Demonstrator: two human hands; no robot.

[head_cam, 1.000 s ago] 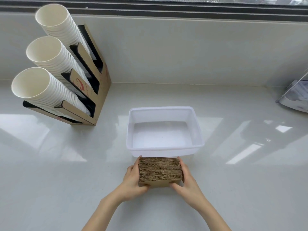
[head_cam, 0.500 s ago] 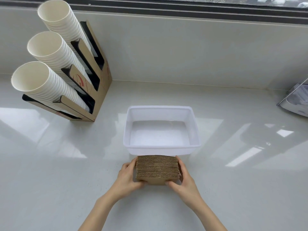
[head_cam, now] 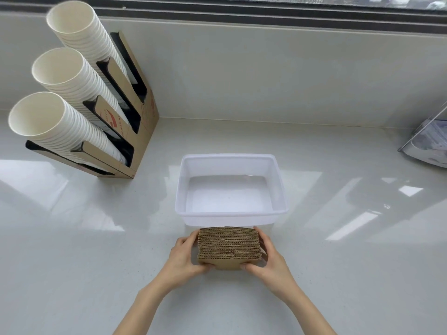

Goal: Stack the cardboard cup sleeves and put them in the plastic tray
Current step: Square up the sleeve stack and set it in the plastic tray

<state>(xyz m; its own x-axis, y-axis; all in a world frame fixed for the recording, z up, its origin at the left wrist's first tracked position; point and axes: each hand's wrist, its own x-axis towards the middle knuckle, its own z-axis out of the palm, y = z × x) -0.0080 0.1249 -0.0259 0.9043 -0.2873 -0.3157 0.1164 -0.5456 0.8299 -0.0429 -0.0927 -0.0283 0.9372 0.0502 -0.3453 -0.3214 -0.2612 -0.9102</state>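
Both hands are on the sleeves (head_cam: 229, 245): the left hand (head_cam: 184, 258) cups the left end, the right hand (head_cam: 268, 261) the right end, fingers curled round the sides and thumbs tucked under the near edge, squeezing the stack between them. The stack sits just near of the tray (head_cam: 231, 215), up against its near wall, over the counter (head_cam: 72, 274). Nothing shows inside the tray. Far left, a holder (head_cam: 135, 146) carries three tilted rows of white cups (head_cam: 60, 124).
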